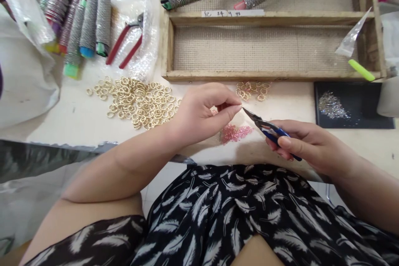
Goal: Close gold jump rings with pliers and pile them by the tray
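My right hand (299, 143) is wrapped round blue-handled needle-nose pliers (266, 126), whose jaws point up and left. At the plier tips, thumb and forefinger of my left hand (204, 110) pinch together; whatever they hold is too small to make out. Below those fingers lies a small pile of pink beads (235, 133), partly hidden by my left hand. Many gold rings (140, 102) spread over the table left of my wrist. A smaller cluster of gold rings (252, 90) lies just beyond my fingertips.
At the back stands a wooden mesh-bottomed tray (218, 75) holding two wire-wrapped rods. A black mat (368, 108) with clear glittery beads is at right. Red-handled cutters (131, 52) and several wrapped rods (89, 29) lie on plastic at left. A yellow-green stick (361, 70) rests on the tray's edge.
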A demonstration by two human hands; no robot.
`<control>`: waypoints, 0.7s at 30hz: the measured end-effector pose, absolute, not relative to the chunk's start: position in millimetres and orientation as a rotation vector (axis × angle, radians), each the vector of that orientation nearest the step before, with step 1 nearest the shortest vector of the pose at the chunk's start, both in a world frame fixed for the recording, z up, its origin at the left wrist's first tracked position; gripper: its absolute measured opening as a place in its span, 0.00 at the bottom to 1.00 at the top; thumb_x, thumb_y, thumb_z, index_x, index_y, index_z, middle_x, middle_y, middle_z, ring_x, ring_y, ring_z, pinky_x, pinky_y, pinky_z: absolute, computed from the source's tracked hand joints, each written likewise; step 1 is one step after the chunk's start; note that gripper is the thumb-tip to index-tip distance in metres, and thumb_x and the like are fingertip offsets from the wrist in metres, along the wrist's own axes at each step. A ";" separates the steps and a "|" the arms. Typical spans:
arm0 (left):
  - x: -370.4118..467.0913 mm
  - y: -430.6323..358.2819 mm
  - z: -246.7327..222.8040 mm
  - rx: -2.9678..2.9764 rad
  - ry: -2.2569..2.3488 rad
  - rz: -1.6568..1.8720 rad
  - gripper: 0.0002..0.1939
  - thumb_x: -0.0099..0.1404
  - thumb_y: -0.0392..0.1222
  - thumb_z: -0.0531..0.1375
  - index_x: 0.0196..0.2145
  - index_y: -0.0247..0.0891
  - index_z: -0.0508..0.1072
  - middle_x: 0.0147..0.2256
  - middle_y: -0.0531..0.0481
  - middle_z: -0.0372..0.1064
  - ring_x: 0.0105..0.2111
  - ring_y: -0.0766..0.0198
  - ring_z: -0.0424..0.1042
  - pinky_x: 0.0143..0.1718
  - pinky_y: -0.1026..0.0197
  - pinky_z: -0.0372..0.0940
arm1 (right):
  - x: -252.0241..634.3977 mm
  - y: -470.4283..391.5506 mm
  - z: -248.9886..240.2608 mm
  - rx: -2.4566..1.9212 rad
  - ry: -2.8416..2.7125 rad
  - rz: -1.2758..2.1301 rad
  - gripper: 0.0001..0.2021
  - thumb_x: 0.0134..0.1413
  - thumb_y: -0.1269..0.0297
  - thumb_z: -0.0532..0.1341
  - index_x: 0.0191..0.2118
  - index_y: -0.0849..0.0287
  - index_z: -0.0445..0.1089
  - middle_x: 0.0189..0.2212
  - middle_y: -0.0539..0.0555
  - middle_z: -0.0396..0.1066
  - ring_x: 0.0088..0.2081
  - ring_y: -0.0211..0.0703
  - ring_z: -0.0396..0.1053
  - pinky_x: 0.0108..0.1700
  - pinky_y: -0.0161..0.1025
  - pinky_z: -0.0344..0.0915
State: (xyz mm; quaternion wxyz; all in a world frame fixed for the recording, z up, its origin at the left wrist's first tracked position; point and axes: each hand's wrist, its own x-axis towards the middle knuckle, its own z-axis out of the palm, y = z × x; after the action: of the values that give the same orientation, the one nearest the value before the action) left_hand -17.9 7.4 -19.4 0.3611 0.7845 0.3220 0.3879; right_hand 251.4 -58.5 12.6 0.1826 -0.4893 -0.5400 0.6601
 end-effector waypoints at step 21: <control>-25.1 11.7 -25.5 2.083 0.697 1.155 0.07 0.71 0.35 0.63 0.46 0.40 0.77 0.38 0.47 0.79 0.36 0.64 0.77 0.37 0.60 0.76 | 258.8 -60.4 9.5 -1.316 -1.343 2.074 0.22 0.64 0.39 0.67 0.37 0.56 0.76 0.30 0.51 0.70 0.24 0.36 0.62 0.24 0.35 0.60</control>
State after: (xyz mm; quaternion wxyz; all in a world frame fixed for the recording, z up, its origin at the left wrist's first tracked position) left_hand -25.1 11.7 -25.5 0.3242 0.7940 0.2656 0.4403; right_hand 258.8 -60.4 9.5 0.1702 -0.4634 -0.4728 0.7299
